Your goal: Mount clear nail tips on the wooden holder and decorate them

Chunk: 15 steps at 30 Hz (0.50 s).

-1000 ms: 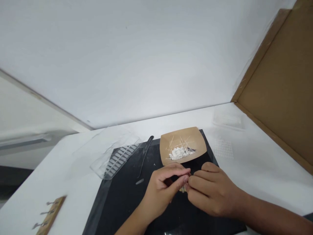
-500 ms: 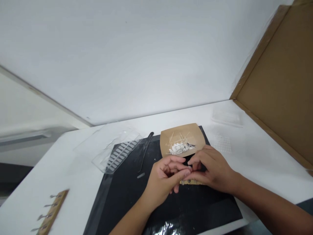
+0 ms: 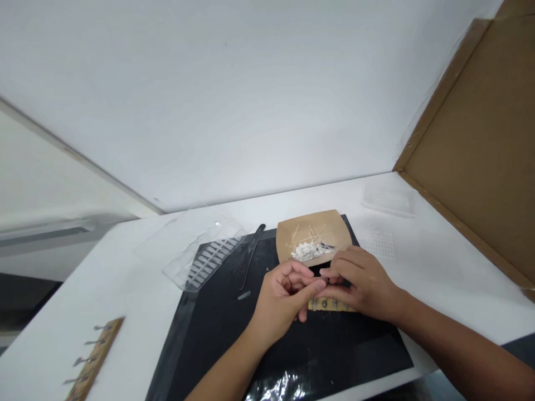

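My left hand (image 3: 281, 298) and my right hand (image 3: 363, 283) meet fingertip to fingertip over the black mat (image 3: 217, 340). Both are closed in a pinch around something tiny; the fingers hide most of it, and I cannot make out its kind. Just below the fingers lies a short wooden strip (image 3: 330, 304) with small round metal and clear bits along it, partly covered by my right hand. Behind the hands stands a brown paper tray (image 3: 286, 231) holding a heap of white flakes (image 3: 308, 250) and several thin sticks.
Black tweezers (image 3: 252, 256) and a small clear sliver (image 3: 244, 296) lie left of my hands. Beyond them is a clear compartmented plastic case (image 3: 213, 259). Another wooden strip with metal clips (image 3: 100, 353) sits far left. A clear lid (image 3: 388, 203), dotted sheet (image 3: 379, 245) and cardboard wall (image 3: 472, 128) are right.
The view has shifted slightly. My hands stay together, with the fingertips a little closer around the tiny thing, and more of the wooden strip beneath shows.
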Available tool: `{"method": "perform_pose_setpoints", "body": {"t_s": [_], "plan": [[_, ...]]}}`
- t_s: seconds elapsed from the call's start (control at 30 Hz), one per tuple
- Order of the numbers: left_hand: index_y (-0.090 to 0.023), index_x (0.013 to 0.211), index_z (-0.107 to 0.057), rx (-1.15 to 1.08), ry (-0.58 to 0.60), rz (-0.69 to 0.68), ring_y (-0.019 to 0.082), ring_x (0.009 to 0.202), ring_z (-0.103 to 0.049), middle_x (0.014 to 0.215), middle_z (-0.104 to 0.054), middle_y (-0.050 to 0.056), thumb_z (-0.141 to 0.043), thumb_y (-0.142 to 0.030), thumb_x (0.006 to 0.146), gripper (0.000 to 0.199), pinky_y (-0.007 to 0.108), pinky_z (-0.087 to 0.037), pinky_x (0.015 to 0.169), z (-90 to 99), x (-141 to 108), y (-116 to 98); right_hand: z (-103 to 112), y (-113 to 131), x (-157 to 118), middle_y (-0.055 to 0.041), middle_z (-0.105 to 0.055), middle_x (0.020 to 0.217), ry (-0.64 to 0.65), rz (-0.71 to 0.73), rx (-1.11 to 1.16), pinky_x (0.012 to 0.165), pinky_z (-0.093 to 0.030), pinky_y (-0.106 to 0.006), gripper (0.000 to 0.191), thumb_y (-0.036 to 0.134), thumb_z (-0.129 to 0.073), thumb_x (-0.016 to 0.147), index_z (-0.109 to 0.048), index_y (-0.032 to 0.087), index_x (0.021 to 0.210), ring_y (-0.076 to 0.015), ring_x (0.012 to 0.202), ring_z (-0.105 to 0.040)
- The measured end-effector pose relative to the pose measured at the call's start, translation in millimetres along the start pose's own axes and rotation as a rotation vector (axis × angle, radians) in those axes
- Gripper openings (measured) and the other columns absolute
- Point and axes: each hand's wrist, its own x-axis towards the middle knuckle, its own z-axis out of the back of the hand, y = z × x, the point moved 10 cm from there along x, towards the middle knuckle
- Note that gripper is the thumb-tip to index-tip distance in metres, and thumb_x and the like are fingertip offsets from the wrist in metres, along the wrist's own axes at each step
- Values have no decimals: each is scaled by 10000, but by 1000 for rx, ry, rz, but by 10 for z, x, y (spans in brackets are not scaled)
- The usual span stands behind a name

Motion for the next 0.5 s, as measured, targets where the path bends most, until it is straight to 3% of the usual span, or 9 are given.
{"method": "perform_pose_setpoints", "body": {"t_s": [0.13,0.2,0.3,0.37,0.5], "plan": [[-160,887,-633,71,22,-25,51,331,-527,675,-727,-3,-838,-450,848,358,135,-354,328,-24,-16,2,18,27,-26,16,-636,723,16,20,-28,664,-390,-304,240,384,-684,1036,-616,210,885,-151,669,-560],[-162,939,-675,198,34,-102,73,371,-575,702,-746,17,-767,-413,921,269,161,-405,366,-51,-38,-79,68,-11,-55,16,-634,720,30,-8,-18,661,-383,-305,280,412,-699,1023,-604,211,853,-150,662,-555],[-180,985,-735,499,21,-417,127,607,-706,849,-782,63,-690,-285,980,114,238,-567,586,-135,-133,-388,147,-115,-126,32,-638,722,104,-60,33,695,-380,-312,330,471,-764,969,-603,211,844,-139,666,-580],[-191,1005,-743,653,3,-628,164,809,-737,992,-777,91,-673,-200,976,76,282,-597,731,-209,-235,-560,181,-200,-196,46,-643,732,178,-105,66,739,-383,-322,329,486,-791,944,-619,214,876,-132,677,-603],[-190,1038,-715,804,55,-834,195,930,-696,1017,-733,88,-682,-118,937,128,339,-579,832,-365,-356,-656,236,-302,-365,52,-639,735,249,-181,75,759,-377,-328,365,519,-810,916,-617,212,874,-126,662,-603]]}}
